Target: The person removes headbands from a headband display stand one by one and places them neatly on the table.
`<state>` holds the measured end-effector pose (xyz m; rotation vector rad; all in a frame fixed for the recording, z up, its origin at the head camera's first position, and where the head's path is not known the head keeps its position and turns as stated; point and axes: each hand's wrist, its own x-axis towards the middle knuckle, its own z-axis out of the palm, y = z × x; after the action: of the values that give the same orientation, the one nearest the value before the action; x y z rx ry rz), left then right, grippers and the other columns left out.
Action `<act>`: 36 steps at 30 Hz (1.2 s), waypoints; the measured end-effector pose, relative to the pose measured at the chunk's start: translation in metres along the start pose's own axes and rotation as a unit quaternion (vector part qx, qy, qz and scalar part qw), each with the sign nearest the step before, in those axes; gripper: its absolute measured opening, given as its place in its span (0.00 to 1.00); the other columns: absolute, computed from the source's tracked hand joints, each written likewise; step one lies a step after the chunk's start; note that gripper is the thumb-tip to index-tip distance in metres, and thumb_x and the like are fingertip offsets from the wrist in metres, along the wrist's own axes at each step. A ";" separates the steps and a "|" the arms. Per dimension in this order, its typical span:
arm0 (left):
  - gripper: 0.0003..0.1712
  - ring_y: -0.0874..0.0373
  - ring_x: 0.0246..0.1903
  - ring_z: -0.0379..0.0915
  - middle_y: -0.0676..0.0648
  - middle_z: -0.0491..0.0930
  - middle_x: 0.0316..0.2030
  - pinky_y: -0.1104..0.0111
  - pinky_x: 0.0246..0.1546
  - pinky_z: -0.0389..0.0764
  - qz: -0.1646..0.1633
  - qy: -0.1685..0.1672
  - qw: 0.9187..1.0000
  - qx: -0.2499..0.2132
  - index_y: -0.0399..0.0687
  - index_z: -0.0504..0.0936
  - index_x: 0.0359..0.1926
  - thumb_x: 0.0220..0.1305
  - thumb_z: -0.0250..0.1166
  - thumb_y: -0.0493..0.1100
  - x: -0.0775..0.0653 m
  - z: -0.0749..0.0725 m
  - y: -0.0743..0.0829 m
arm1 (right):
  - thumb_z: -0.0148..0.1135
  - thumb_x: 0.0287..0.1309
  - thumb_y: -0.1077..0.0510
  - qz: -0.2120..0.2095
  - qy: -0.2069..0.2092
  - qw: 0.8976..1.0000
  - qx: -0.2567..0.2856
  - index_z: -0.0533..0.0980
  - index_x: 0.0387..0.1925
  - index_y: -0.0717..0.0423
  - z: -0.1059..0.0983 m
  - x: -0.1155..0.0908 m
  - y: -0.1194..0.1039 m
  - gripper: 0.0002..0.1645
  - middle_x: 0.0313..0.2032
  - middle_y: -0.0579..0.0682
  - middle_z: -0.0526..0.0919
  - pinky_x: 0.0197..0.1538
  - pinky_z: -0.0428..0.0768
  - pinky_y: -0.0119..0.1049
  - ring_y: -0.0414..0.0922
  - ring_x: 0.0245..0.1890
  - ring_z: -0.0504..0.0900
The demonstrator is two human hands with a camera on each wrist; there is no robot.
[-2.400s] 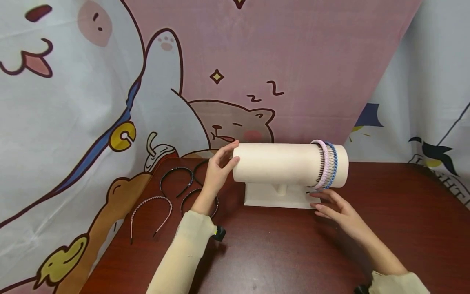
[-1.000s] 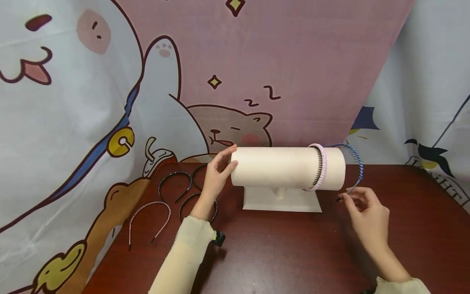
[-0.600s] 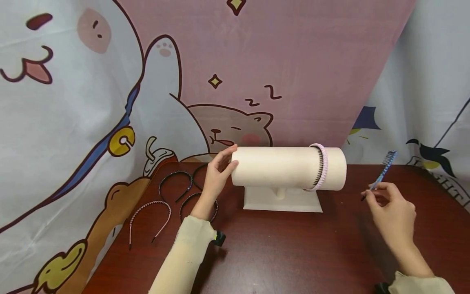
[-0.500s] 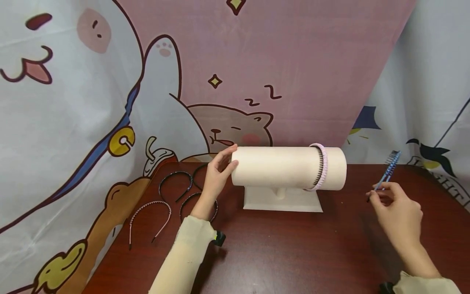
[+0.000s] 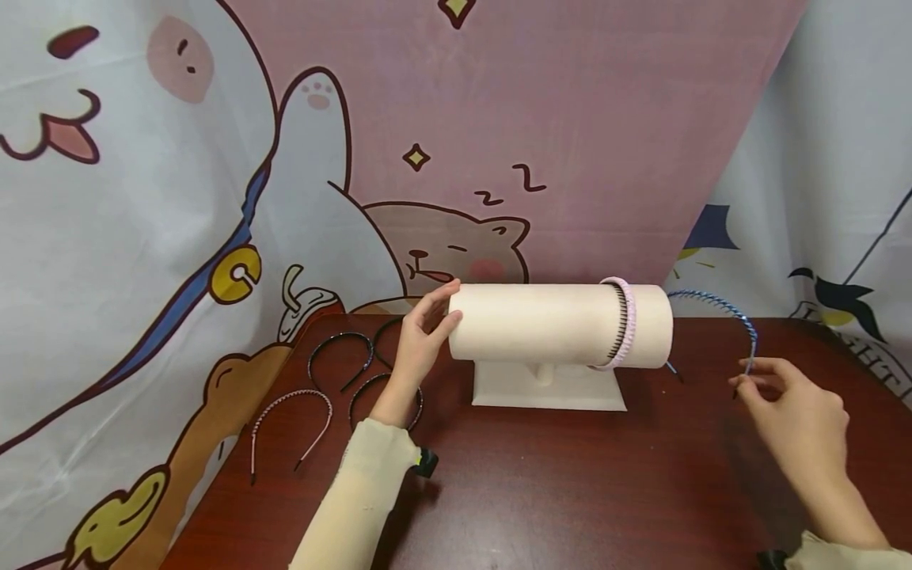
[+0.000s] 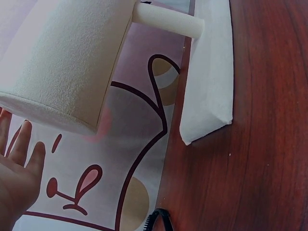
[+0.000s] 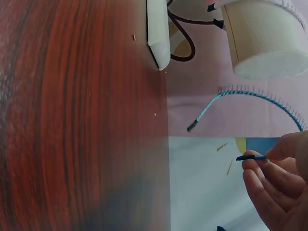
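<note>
A cream padded cylinder [image 5: 534, 321] lies level on its stand [image 5: 502, 388], with a pink toothed headband [image 5: 628, 324] around its right part. My left hand [image 5: 420, 336] touches the cylinder's left end with thumb and fingertips; in the left wrist view the fingers of that hand [image 6: 21, 173] lie fairly straight against the end. To the right, clear of the cylinder, my right hand [image 5: 801, 419] pinches one end of a blue toothed headband [image 5: 753, 336]. In the right wrist view the headband [image 7: 269, 98] arches away from the pinch, its other tip hanging free near the cylinder's right end.
On the dark red wooden table [image 5: 570, 491] at left lie a pink braided headband [image 5: 309, 392] and several dark headbands, one black headband [image 5: 342, 333] among them; some are partly behind my left arm. A printed cartoon cloth [image 5: 606, 142] hangs behind the table.
My right hand has drawn the blue headband off the cylinder's right end and rightward. The headband has since turned from edge-on to show its arch. The left hand stays at the cylinder.
</note>
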<state>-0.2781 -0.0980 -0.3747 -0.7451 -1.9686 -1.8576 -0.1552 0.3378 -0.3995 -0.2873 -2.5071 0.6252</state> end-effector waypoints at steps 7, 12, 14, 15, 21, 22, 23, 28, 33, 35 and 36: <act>0.23 0.52 0.67 0.70 0.46 0.74 0.67 0.53 0.69 0.70 0.003 0.000 1.000 0.006 0.43 0.76 0.63 0.69 0.62 0.34 0.000 -0.001 0.000 | 0.61 0.64 0.60 0.014 -0.014 1.000 -0.017 0.78 0.54 0.62 0.002 0.007 0.004 0.18 0.40 0.66 0.87 0.36 0.67 0.53 0.71 0.44 0.80; 0.23 0.51 0.68 0.69 0.45 0.74 0.68 0.53 0.70 0.70 0.000 0.001 1.000 0.006 0.42 0.76 0.64 0.69 0.62 0.34 -0.001 -0.002 -0.001 | 0.59 0.65 0.60 0.036 -0.038 0.998 -0.027 0.76 0.56 0.65 0.001 0.015 0.016 0.20 0.43 0.68 0.85 0.43 0.67 0.60 0.71 0.47 0.77; 0.23 0.50 0.68 0.69 0.44 0.73 0.68 0.52 0.70 0.69 0.000 0.002 1.000 0.005 0.41 0.76 0.64 0.69 0.62 0.33 -0.001 -0.002 -0.001 | 0.58 0.65 0.60 0.039 -0.043 0.998 -0.033 0.76 0.56 0.66 0.001 0.019 0.021 0.20 0.44 0.69 0.85 0.45 0.67 0.62 0.71 0.49 0.77; 0.23 0.49 0.68 0.69 0.43 0.73 0.68 0.52 0.70 0.69 0.000 0.003 1.000 0.005 0.40 0.76 0.64 0.69 0.61 0.33 -0.001 -0.002 -0.001 | 0.57 0.66 0.60 0.042 -0.046 0.997 -0.035 0.76 0.56 0.67 0.001 0.021 0.023 0.21 0.44 0.69 0.85 0.46 0.67 0.63 0.72 0.49 0.76; 0.23 0.49 0.68 0.69 0.43 0.73 0.68 0.53 0.70 0.69 -0.001 0.004 1.000 0.004 0.40 0.75 0.64 0.68 0.61 0.32 0.000 -0.003 -0.001 | 0.55 0.67 0.59 0.054 -0.059 0.996 -0.050 0.74 0.56 0.69 0.000 0.032 0.041 0.21 0.46 0.70 0.84 0.45 0.67 0.61 0.72 0.51 0.75; 0.23 0.50 0.68 0.69 0.44 0.73 0.68 0.54 0.70 0.70 -0.001 0.004 1.000 0.006 0.41 0.76 0.64 0.69 0.61 0.32 0.000 -0.003 -0.001 | 0.55 0.67 0.59 0.056 -0.059 0.995 -0.053 0.74 0.57 0.70 0.000 0.034 0.044 0.22 0.45 0.70 0.83 0.44 0.67 0.60 0.72 0.50 0.75; 0.23 0.51 0.68 0.69 0.45 0.73 0.68 0.55 0.70 0.70 -0.001 0.003 1.000 0.009 0.41 0.76 0.64 0.69 0.61 0.33 0.000 -0.003 -0.001 | 0.55 0.67 0.59 0.058 -0.059 0.995 -0.054 0.74 0.57 0.70 0.001 0.036 0.047 0.22 0.45 0.70 0.84 0.43 0.68 0.59 0.72 0.50 0.75; 0.22 0.55 0.67 0.70 0.48 0.74 0.67 0.59 0.70 0.70 0.004 -0.002 1.000 0.012 0.44 0.76 0.64 0.69 0.61 0.35 0.000 -0.003 -0.002 | 0.54 0.68 0.59 0.075 -0.061 0.994 -0.059 0.74 0.56 0.73 0.002 0.045 0.062 0.22 0.43 0.71 0.84 0.35 0.67 0.52 0.72 0.47 0.75; 0.22 0.57 0.67 0.70 0.49 0.74 0.67 0.60 0.70 0.70 0.003 -0.003 1.000 0.010 0.44 0.76 0.64 0.69 0.61 0.35 0.001 -0.002 -0.001 | 0.51 0.71 0.61 0.107 -0.082 0.990 -0.048 0.72 0.58 0.76 0.006 0.056 0.079 0.22 0.38 0.71 0.85 0.42 0.67 0.55 0.65 0.38 0.80; 0.22 0.56 0.67 0.70 0.48 0.74 0.67 0.59 0.70 0.70 0.003 -0.004 1.000 0.009 0.43 0.76 0.64 0.69 0.61 0.35 0.001 -0.001 -0.001 | 0.49 0.72 0.62 0.118 -0.090 0.988 -0.034 0.70 0.59 0.77 0.008 0.059 0.086 0.23 0.36 0.71 0.85 0.40 0.72 0.45 0.48 0.24 0.80; 0.22 0.56 0.67 0.70 0.48 0.74 0.67 0.59 0.69 0.71 0.002 -0.004 1.000 0.009 0.43 0.76 0.63 0.69 0.61 0.35 0.000 -0.001 -0.001 | 0.48 0.72 0.63 0.120 -0.092 0.988 -0.026 0.69 0.60 0.78 0.009 0.060 0.090 0.23 0.36 0.72 0.85 0.35 0.73 0.37 0.38 0.19 0.77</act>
<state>-0.2792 -0.0991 -0.3753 -0.7528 -1.9848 -1.8344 -0.2033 0.4320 -0.4236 -0.5809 -2.6911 0.7099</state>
